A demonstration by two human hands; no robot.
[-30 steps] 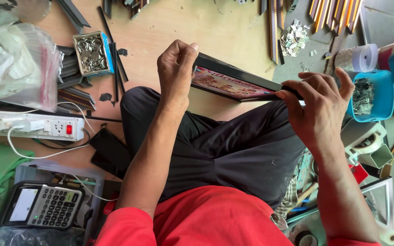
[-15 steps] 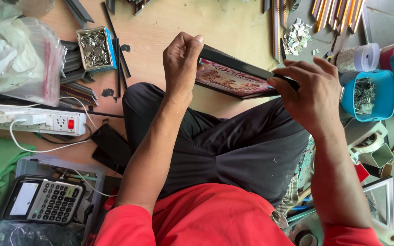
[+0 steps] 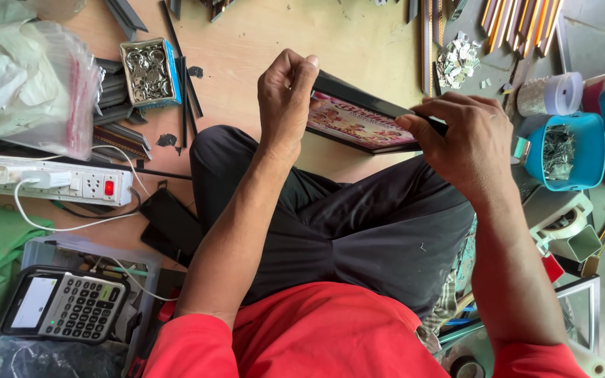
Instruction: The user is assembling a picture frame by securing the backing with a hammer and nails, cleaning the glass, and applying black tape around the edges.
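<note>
In the upper centre, two hands hold one black picture frame [image 3: 362,120]: left hand [image 3: 285,94] pinches its left end, right hand [image 3: 460,140] grips the right end; two blue tubs [image 3: 561,150] stand at right.

A clear plastic bag [image 3: 33,77] lay top left; a grey calculator's pale rectangular screen [image 3: 34,310] sat bottom left.
</note>
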